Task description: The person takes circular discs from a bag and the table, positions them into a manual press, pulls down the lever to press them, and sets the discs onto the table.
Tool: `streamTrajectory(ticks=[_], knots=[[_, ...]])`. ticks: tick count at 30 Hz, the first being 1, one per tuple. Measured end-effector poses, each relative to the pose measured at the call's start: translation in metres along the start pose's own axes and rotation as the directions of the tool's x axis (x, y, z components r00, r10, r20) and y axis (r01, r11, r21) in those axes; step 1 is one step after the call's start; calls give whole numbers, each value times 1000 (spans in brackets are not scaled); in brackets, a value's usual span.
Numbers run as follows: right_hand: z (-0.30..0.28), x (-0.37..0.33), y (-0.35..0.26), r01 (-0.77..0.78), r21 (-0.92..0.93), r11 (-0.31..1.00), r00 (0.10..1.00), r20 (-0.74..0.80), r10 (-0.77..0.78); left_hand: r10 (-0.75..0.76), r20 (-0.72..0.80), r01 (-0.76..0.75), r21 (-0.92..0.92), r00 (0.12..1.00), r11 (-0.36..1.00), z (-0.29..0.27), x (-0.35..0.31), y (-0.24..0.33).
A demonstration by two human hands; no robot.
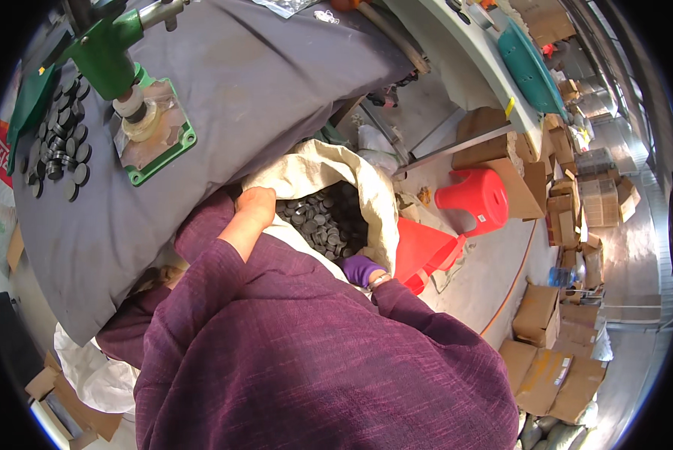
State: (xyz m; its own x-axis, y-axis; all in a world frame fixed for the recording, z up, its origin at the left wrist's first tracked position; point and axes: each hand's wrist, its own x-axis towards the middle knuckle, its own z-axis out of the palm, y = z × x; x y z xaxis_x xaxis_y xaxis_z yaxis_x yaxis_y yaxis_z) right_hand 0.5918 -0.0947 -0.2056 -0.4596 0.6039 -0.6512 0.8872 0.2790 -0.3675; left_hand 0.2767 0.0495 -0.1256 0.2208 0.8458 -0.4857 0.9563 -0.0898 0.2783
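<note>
A cream cloth sack stands with its mouth wide, holding a heap of small dark round discs. My left hand, bare, is closed round the near-left part of the sack's rim. My right hand, in a purple glove, reaches over the right side of the rim into the sack beside the discs. Its fingers are hidden, so I cannot see whether they hold anything.
At left, a green hand press stands on a grey cloth-covered table, beside a pile of black discs. A red plastic stool stands right of the sack. Cardboard boxes line the far right.
</note>
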Motion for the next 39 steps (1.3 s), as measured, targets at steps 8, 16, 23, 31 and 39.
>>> streamTrajectory(ticks=[8,16,23,31,39], knots=[[4,-49,32,-407,-154,900,903,-214,372,110,-308,-268,-534,945,802,-5,-14,0],[-60,-72,14,-398,131,908,893,-173,416,-29,-385,-310,-784,923,538,-4,-12,3],[-82,47,-46,-44,-147,988,853,-521,-39,-3,-464,-399,-765,886,506,5,-12,-1],[-56,26,-15,-262,-146,954,938,-272,216,-63,-388,-327,-845,920,424,-1,-22,-17],[-68,-8,-6,-308,22,951,917,-260,303,-51,-364,-310,-850,930,425,-8,-24,-14]])
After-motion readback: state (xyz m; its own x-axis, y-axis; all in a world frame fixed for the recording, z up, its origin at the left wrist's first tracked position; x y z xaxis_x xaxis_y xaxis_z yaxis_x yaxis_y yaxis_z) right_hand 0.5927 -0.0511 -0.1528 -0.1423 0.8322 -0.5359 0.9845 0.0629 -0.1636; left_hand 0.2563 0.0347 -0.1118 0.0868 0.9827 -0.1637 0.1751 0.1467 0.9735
